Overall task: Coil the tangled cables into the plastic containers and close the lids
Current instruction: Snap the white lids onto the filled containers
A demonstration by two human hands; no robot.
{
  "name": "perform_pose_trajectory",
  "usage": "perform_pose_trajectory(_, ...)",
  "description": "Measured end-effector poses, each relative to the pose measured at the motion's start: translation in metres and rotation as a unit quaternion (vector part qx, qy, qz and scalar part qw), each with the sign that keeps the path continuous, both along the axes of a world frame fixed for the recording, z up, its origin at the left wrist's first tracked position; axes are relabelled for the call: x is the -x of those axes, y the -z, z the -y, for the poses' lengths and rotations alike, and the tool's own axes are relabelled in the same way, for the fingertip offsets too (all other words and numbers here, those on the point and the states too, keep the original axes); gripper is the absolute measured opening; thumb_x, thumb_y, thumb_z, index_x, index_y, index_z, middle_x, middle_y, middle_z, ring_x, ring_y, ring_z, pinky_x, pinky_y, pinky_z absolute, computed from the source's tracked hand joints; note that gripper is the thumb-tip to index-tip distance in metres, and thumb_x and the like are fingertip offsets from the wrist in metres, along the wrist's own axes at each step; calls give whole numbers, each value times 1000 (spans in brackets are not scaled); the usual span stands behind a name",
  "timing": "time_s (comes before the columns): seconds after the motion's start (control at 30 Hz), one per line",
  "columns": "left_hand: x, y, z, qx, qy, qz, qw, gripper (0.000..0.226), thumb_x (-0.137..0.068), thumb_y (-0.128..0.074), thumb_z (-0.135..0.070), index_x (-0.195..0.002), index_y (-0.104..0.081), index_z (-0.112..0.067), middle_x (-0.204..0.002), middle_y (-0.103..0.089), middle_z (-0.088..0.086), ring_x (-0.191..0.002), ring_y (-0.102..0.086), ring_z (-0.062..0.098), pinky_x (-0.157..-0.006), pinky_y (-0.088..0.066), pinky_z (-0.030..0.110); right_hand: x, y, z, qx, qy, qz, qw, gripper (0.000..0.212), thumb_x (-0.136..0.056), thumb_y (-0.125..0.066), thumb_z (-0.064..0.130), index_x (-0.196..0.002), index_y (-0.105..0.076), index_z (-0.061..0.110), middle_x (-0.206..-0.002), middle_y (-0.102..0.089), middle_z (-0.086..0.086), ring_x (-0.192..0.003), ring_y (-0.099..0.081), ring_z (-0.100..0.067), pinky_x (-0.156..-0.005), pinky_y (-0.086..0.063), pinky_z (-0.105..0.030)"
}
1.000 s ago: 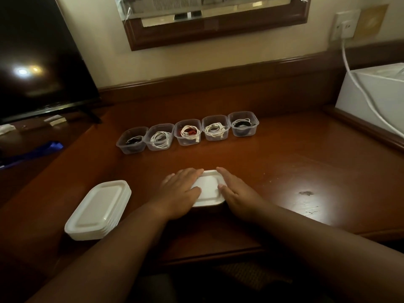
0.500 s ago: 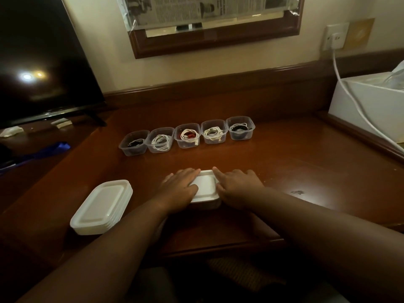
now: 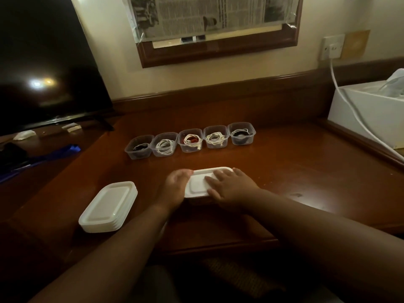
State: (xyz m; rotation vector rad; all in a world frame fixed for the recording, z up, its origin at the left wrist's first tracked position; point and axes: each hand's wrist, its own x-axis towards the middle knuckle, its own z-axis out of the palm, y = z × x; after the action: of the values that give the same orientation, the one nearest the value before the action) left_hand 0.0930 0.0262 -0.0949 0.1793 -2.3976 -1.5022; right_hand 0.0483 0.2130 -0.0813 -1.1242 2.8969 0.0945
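Note:
A white lid (image 3: 197, 184) sits on a plastic container near the desk's front middle; the container's body is mostly hidden. My left hand (image 3: 175, 186) rests against the lid's left edge, slightly blurred. My right hand (image 3: 231, 188) lies flat on top of the lid, fingers straight and pointing left. Behind them stands a row of several lidless clear containers (image 3: 190, 139), each with a coiled cable inside: black ones at both ends (image 3: 140, 147), white ones in between (image 3: 215, 137). A stack of white lids (image 3: 107, 206) lies to the left of my left forearm.
A dark TV screen (image 3: 48, 68) stands at the back left, with small items and a blue object (image 3: 63, 150) below it. A white box (image 3: 369, 119) with a white cord (image 3: 349, 106) from a wall socket sits at the right. The brown desk (image 3: 295, 167) has a raised back edge.
My right hand has slid from the lid's right edge onto its top. My left hand has shifted off the top to the left edge. The view has tilted upward.

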Motion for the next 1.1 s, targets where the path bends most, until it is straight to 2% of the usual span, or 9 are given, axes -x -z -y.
perform_pose_trajectory(0.07,-1,9,9,177,47,26,983,33,-103,-47,-32,-131,-61,-21,-142,-53,-2,-139,-40,17,-114,-30,34,8,-3,-8,0,31,-6,1000,59,-103,-20,50,-156,-17,24,-163,-18,-14,-150,-17,-29,-122,-10,-50)
perform_pose_trajectory(0.13,2,16,17,348,115,43,929,46,-103,-42,-39,-147,-42,-29,-158,-33,-9,-149,-20,11,-121,-10,37,15,-6,-15,12,47,2,999,58,-103,-26,45,-155,-21,19,-163,-18,-13,-151,-15,-27,-122,-7,-49)
perform_pose_trajectory(0.2,4,19,15,406,135,35,903,51,-103,-39,-41,-152,-28,-34,-161,-22,-11,-150,-13,9,-119,-6,32,19,-7,-17,34,31,11,999,60,-103,-30,44,-156,-17,18,-165,-14,-10,-151,-12,-23,-122,-6,-46)
perform_pose_trajectory(0.4,22,13,9,409,120,-6,905,62,-89,-40,-50,-146,-45,-28,-152,-44,-7,-144,-33,13,-115,-21,30,30,-2,-15,-7,-34,6,999,66,-99,-43,51,-156,-17,30,-164,-15,-8,-150,-15,-30,-119,-17,-47)
perform_pose_trajectory(0.57,57,-10,40,387,91,16,918,44,-87,-52,-49,-120,-68,-24,-121,-66,-2,-115,-57,16,-101,-45,41,49,-8,-12,-3,18,-42,999,58,-92,-48,52,-140,-36,24,-146,-43,-10,-131,-42,-30,-110,-30,-45)
perform_pose_trajectory(0.67,80,-22,71,353,25,45,934,23,-95,-60,-35,-109,-71,-21,-107,-69,0,-98,-63,16,-88,-52,34,58,-16,3,4,26,-36,999,69,-88,-58,50,-144,-33,20,-145,-43,-9,-134,-40,-28,-114,-28,-46)
perform_pose_trajectory(0.77,103,-31,109,381,-67,75,919,20,-96,-57,-35,-108,-69,-25,-102,-70,1,-88,-62,17,-82,-54,34,62,-24,30,32,-31,-26,999,74,-88,-62,43,-149,-29,17,-149,-38,-11,-136,-36,-28,-115,-29,-41)
perform_pose_trajectory(1.0,141,-26,185,495,-135,158,843,39,-92,-56,-41,-127,-58,-25,-128,-59,5,-110,-59,27,-82,-49,37,74,2,92,-13,-124,-54,991,63,-94,-56,42,-148,-34,17,-152,-37,-12,-142,-31,-32,-116,-28,-43)
perform_pose_trajectory(1.1,149,-19,204,525,-117,202,819,54,-91,-55,-46,-141,-47,-28,-143,-51,4,-123,-53,28,-89,-48,40,86,5,108,-34,-107,-54,992,54,-97,-50,44,-143,-40,18,-140,-47,-11,-125,-47,-30,-99,-41,-39)
